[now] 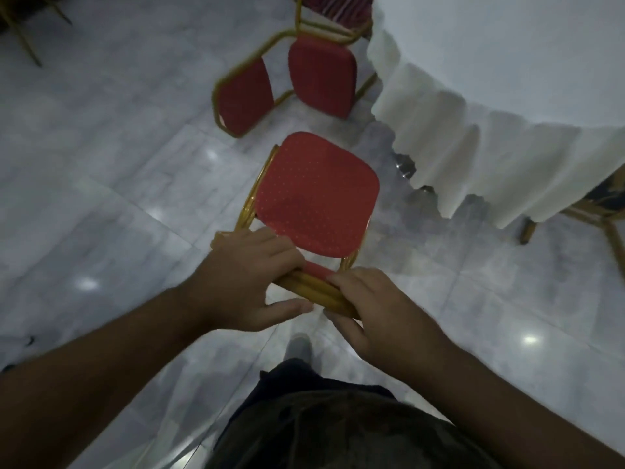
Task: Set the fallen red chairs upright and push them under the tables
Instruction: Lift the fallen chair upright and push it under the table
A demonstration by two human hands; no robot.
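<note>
A red chair [314, 191] with a gold frame stands upright just in front of me, its dotted seat facing up. My left hand [247, 279] and my right hand [378, 313] both grip the gold top rail of its backrest, left hand at the left end, right hand at the right end. Beyond it a second red chair [321, 76] lies tipped on its side on the floor, its backrest to the left, close to the table with the white cloth [473, 106]. The upright chair stands left of the cloth's hanging edge, apart from it.
The floor is glossy grey marble tile [101, 198]. A gold chair leg [608, 228] shows under the cloth at right. Another chair frame [331, 15] stands at the top by the table. My shoe [299, 346] is behind the held chair.
</note>
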